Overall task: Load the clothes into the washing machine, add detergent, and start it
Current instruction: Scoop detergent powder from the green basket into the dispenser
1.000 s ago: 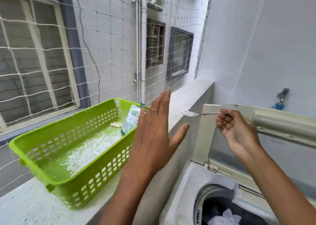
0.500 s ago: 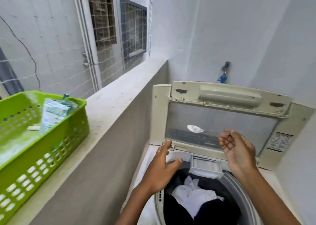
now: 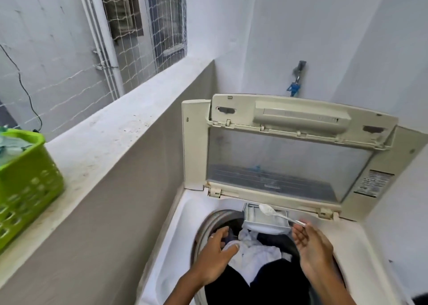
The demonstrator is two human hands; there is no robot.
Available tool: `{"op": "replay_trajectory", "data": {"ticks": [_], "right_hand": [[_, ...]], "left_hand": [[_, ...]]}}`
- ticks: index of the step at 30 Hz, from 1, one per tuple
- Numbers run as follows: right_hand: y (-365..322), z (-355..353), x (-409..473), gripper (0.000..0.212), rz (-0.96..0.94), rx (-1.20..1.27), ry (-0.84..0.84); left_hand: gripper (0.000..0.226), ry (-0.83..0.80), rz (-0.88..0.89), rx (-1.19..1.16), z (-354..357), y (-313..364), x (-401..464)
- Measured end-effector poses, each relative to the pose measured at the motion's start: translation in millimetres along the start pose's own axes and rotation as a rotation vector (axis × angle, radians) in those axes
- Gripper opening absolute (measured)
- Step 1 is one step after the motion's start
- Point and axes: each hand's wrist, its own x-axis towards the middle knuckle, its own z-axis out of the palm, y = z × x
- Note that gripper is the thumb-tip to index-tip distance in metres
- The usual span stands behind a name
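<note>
A: Washing machine (image 3: 361, 242), top-loader, set against the low wall. Lid (image 3: 289, 161) folded upright at the back. Why so?

B: Keeps the drum mouth clear, I'd judge, so both hands can work over it without holding the lid.

A: Ledge (image 3: 111, 142) to the left of the machine, green basket (image 3: 25, 172) on it at the frame edge. Something pale inside, too blurred to name.

B: Likely where the washing supplies live, within reach of the machine. A guess only.

A: Clothes (image 3: 252, 251), white and dark, heaped in the drum (image 3: 208, 223).

B: Loading looks done, then. Detergent is the step in hand.

A: Small tray (image 3: 266, 221) at the back rim of the drum, sticking out over the clothes.

B: Presumably the detergent drawer, out to receive powder.

A: Left hand (image 3: 215, 258), fingers loosely spread, over the left side of the drum, just above the white cloth. Cannot tell if it touches. Holds nothing.

B: Perhaps steadying, or guarding against spill.

A: Right hand (image 3: 310, 246) pinches the tip of a spoon (image 3: 275, 213) handle between its fingertips, remaining fingers relaxed.

B: Held far back and level so the white powder in the bowl stays put; the bowl sits right above the tray.

A: Powder not yet tipped. Machine not started.
</note>
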Motion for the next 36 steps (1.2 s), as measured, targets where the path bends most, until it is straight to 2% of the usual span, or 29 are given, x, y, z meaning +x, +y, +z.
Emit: {"op": "replay_trajectory", "data": {"ticks": [5, 10, 15, 20, 26, 30, 34, 36], "right_hand": [[16.6, -11.0, 11.3, 0.025, 0.018, -0.076, 0.036], [26.8, -16.8, 15.7, 0.013, -0.013, -0.117, -0.017], [27.4, -22.3, 13.1, 0.037, 0.018, -0.107, -0.069], [29.5, -27.1, 12.8, 0.059, 0.036, -0.077, -0.09], [31.1, -31.0, 8.4, 0.043, 0.009, -0.106, -0.126], [31.6, -33.5, 7.2, 0.018, 0.006, -0.104, -0.134], [24.5, -28.5, 3.6, 0.037, -0.004, -0.093, -0.14], [20.9, -27.0, 2.8, 0.039, -0.026, -0.043, -0.132]], "left_hand": [[0.065, -0.044, -0.086, 0.009, 9.3, -18.7, 10.8], [0.058, -0.081, -0.107, 0.023, 19.3, -27.3, 17.7], [0.063, -0.058, -0.101, 0.081, 25.8, -34.0, 19.7], [0.057, -0.058, -0.09, 0.099, 25.6, -35.7, 20.7], [0.052, -0.068, -0.087, 0.109, 23.8, -36.0, 19.4], [0.05, -0.066, -0.095, 0.105, 22.2, -35.1, 14.3], [0.047, -0.068, -0.09, 0.107, 19.2, -32.3, 8.2], [0.045, -0.06, -0.083, 0.098, 16.9, -29.1, 4.7]]}}
